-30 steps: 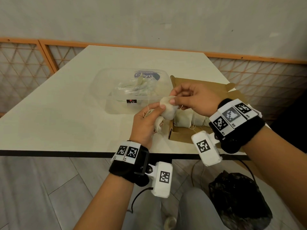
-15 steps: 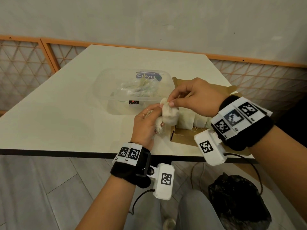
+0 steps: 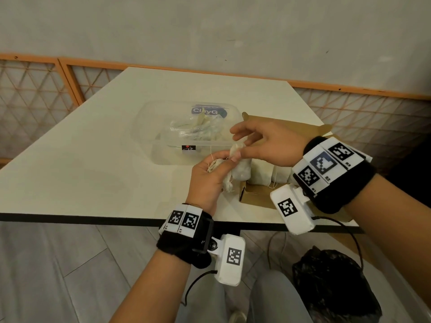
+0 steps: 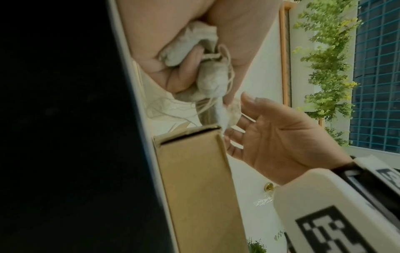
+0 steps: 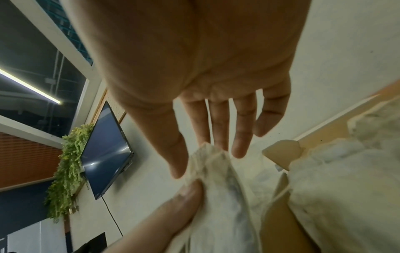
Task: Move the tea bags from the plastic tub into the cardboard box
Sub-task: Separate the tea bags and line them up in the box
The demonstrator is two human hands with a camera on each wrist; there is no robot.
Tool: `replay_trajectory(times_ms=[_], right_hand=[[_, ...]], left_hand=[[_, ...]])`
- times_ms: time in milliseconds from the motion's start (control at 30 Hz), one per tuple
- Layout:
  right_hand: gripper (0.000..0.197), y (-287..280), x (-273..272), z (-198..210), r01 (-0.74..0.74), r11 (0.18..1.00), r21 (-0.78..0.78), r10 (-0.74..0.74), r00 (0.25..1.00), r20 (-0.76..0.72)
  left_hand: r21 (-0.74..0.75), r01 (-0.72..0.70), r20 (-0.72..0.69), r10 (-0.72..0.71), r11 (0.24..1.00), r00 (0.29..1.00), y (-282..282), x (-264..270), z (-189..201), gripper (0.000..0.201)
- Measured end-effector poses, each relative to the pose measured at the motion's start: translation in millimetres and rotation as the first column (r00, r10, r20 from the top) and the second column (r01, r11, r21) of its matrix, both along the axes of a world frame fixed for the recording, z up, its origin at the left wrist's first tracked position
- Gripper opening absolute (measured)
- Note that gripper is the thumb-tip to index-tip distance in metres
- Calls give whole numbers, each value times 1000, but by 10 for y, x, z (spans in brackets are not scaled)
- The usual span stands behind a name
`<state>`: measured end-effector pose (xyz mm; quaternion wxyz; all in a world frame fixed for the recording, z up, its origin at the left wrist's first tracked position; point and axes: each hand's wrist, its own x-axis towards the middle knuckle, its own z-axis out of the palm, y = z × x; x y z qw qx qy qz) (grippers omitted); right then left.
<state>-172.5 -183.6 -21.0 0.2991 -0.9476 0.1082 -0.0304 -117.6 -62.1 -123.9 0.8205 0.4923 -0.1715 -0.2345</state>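
Observation:
The clear plastic tub stands mid-table with several tea bags inside. To its right lies the open cardboard box, with a row of tea bags standing in it. My left hand grips a bunch of tea bags with trailing strings, just left of the box. My right hand pinches the top of one tea bag between thumb and forefinger, its other fingers spread. That bag hangs at the box's left end, and my left thumb also touches it.
The table's black front edge runs just below my wrists. A black plastic bag sits on the floor at the lower right. An orange lattice railing borders the table at the back and left.
My right hand's free fingers have spread out, and the pinched bag has come down to the box's left end. The left hand has stayed put with its bunch.

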Motion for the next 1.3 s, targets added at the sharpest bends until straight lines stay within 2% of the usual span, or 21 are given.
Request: replay_trajectory(times_ms=[133,200,300,433,533,767,900,1133,1300], right_hand=[[13,-51,26,118,-36,999,-20,36,999,-8],[9,-81,25,154,-27,998,-57,26,1000,-14],[3,-203,-21,195,92,988,-122,-86,995,52],[7,-485,-203,202,264,925,-273,-260,964,50],[15,-654,-410,209,272,937,-221,-287,957,-39],[16,-1104,-866,271,425,861,-280,-455,889,-52],[19,-1241,-1025,159,388,859,-333,-458,874,-164],[20,-1167,-1091,305,279,938,-203,-322,921,-221],[12,-1162,-889,56,190,909,-371,-308,906,-290]], left_hand=[[10,5,-14,-5,1000,1000,4,-5,10,6],[6,-18,-11,18,1000,1000,4,-4,12,6],[-41,-78,-65,75,996,995,23,5,28,7],[-86,-121,-188,103,989,977,55,31,38,13],[-96,-118,-198,98,988,975,53,47,25,16],[-161,-144,-280,95,976,955,62,147,-32,20],[-185,-126,-286,69,975,956,45,156,-34,22],[-193,-110,-267,56,975,962,24,152,-36,24],[-189,-108,-259,56,976,964,24,148,-29,27]])
